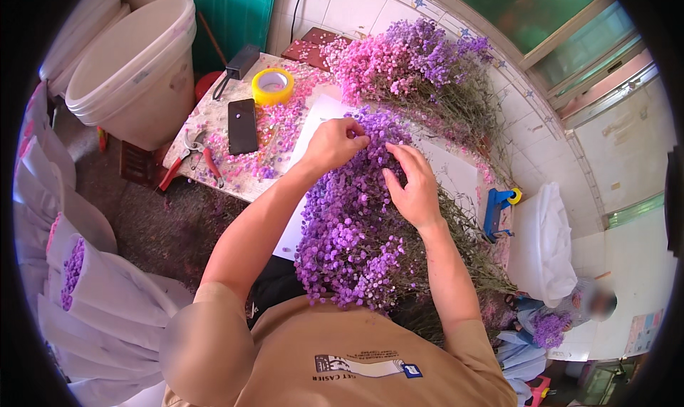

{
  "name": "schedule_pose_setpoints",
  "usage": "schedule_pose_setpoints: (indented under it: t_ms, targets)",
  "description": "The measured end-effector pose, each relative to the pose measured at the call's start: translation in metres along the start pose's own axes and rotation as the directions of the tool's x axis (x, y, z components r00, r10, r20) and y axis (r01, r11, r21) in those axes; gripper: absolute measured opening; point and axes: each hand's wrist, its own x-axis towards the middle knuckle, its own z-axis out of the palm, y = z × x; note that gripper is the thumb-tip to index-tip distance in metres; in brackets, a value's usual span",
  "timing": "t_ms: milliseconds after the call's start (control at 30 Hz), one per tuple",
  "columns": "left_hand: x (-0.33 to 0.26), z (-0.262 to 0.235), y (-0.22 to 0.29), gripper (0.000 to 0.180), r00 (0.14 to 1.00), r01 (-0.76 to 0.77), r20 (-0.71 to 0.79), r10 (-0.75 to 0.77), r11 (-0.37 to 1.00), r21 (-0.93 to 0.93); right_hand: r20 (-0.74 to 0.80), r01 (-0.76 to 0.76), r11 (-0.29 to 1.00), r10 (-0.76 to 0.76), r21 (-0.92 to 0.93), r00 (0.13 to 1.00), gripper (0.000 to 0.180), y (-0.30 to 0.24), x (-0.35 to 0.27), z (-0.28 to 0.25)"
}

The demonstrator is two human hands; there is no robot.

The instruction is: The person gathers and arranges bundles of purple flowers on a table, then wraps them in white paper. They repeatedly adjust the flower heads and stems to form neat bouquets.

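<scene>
I see my left hand (333,145) pinching sprigs at the far end of the purple flower bunch (353,222); my right hand (413,186) rests flat on it, fingers loosely spread; the bunch lies on white paper (313,125) on the table (214,107); phone (242,125), tape roll (272,86) and red-handled pruners (189,161) lie to the left.

The wall (370,4) behind the counter (214,118) was white tile, with a green-tinted window (548,15) set high at the right and daylight falling through it. A teal panel (228,11) leaned in the far corner beside stacked white buckets (132,72). The floor (153,225) was dark and rough — scattered with pink petals near the counter's speckled stone edge.
</scene>
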Motion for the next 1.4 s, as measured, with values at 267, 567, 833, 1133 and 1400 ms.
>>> schedule_pose_setpoints:
  t_ms: [267, 567, 833, 1133, 1400]
  targets:
    - [0.002, -0.001, -0.016, 0.016, 0.990, 0.062, -0.079, -0.119, 0.859, -0.509, 0.026, -0.024, 0.997, 0.022, 0.070, 0.999, 0.030, -0.014, 0.001, -0.005]
    - [-0.066, -0.057, -0.039, 0.012, 0.947, 0.265, 0.183, -0.265, 0.318, -0.910, 0.116, 0.199, 0.971, -0.184, -0.130, 0.976, 0.023, -0.017, 0.007, 0.036]
    - [-0.103, -0.026, -0.029, 0.018, 0.947, 0.277, 0.279, -0.162, 0.850, -0.447, 0.285, 0.090, 0.975, -0.030, -0.201, 0.958, 0.016, -0.011, 0.022, 0.053]
    - [-0.109, -0.029, -0.023, 0.018, 0.979, 0.179, 0.148, -0.137, 0.929, -0.324, 0.272, -0.458, 0.712, 0.368, 0.533, 0.889, 0.008, 0.030, 0.024, 0.036]
    - [-0.074, -0.026, -0.007, 0.018, 0.995, 0.071, -0.039, -0.092, 0.927, -0.368, 0.222, -0.390, 0.791, 0.322, 0.470, 0.920, 0.006, 0.025, 0.017, 0.044]
